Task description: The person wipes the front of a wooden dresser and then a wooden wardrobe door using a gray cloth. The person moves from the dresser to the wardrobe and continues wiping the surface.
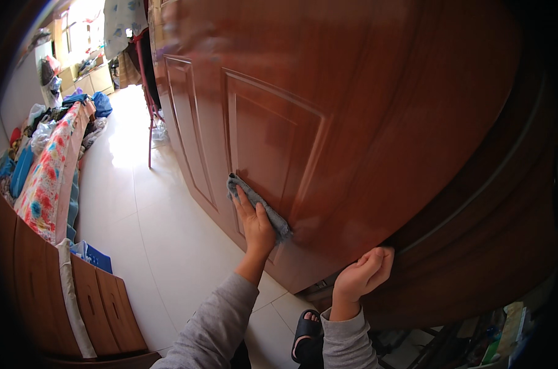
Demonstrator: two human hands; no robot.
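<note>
A brown wooden door point(362, 115) with moulded panels stands close in front of me. My left hand point(256, 223) presses a folded grey cloth point(275, 217) flat against the lower part of a raised panel point(260, 133). The fingers lie along the cloth and point up and left. My right hand point(364, 274) is curled at the edge of the door, lower right of the cloth. Its fingers are bent around that edge, and their tips are partly hidden.
White floor tiles point(168, 258) extend to the left. A wooden headboard point(39, 286) stands at lower left, beside a flowered cover point(48, 184) and piled bags. A red-legged stand point(149, 101) is behind the door. My sandalled foot point(309, 327) is below; assorted items point(495, 341) lie at lower right.
</note>
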